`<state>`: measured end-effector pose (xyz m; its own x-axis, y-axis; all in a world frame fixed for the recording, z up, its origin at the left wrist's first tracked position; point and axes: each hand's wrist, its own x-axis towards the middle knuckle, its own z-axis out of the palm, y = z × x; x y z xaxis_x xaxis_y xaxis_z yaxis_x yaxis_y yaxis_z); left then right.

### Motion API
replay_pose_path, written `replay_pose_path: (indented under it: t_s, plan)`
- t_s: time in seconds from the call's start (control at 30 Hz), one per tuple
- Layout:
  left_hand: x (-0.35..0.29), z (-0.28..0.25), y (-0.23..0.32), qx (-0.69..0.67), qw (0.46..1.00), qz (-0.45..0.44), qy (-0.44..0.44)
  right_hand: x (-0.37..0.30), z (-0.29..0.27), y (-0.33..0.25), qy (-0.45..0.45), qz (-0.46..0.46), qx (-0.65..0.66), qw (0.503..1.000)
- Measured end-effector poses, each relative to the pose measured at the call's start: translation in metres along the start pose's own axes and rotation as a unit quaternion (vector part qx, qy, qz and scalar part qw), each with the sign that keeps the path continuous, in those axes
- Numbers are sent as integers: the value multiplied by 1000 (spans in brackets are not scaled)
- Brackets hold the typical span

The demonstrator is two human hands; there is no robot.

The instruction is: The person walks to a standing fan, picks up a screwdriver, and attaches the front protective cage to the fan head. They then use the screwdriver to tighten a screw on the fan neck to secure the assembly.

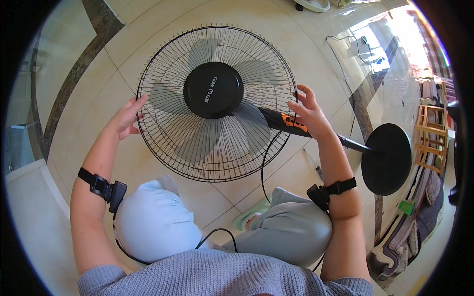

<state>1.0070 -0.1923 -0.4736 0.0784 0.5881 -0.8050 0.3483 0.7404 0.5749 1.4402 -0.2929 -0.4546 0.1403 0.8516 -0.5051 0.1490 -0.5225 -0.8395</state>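
Note:
A black pedestal fan lies tipped on the tiled floor in front of me, its round wire grille (212, 172) facing up. Grey blades (200, 143) show through the wires around a black centre cap (213, 90). At the grille's left edge my left hand (127, 117) has its fingers curled about the rim. My right hand (312, 112) grips the opposite edge with bent fingers, close to the orange control panel (295, 123). From there the pole (353, 143) runs right to the round black base (387, 159), which stands on its side.
A slim tool with a dark handle (319, 171) lies on the floor below the pole. The fan's black cord (264, 170) hangs toward my legs. Another cable (340, 64) lies at the back right. A wooden stool (428, 130) and a sofa (414, 232) stand on the right.

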Motion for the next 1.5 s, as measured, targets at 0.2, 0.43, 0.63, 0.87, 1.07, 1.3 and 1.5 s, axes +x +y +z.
replay_pose_path:
  t_s: [0.2, 0.43, 0.63, 0.87, 1.07, 1.3, 1.5]
  plan:
    - [9, 1, 0, -58, 998, 13, 8, -2, 4, -2, 16, -6, -8, 1000]
    - [25, -24, 4, -89, 994, 62, 8, 6, 18, 14, -6, -94, 15, 995]
    - [21, -34, 2, -90, 987, 119, 53, 21, 37, 6, -20, -111, -23, 993]
    - [26, -35, 0, -90, 985, 125, 75, 15, 40, -14, -30, -67, -41, 996]
    - [23, -32, 6, -77, 987, 97, 97, 26, 41, -10, -50, -119, 4, 992]
    - [11, -28, 13, -74, 989, 97, 80, 43, 37, -9, -39, -150, -1, 988]
    - [14, -28, 8, -86, 980, 155, 90, 69, 43, -12, 16, -157, -43, 987]
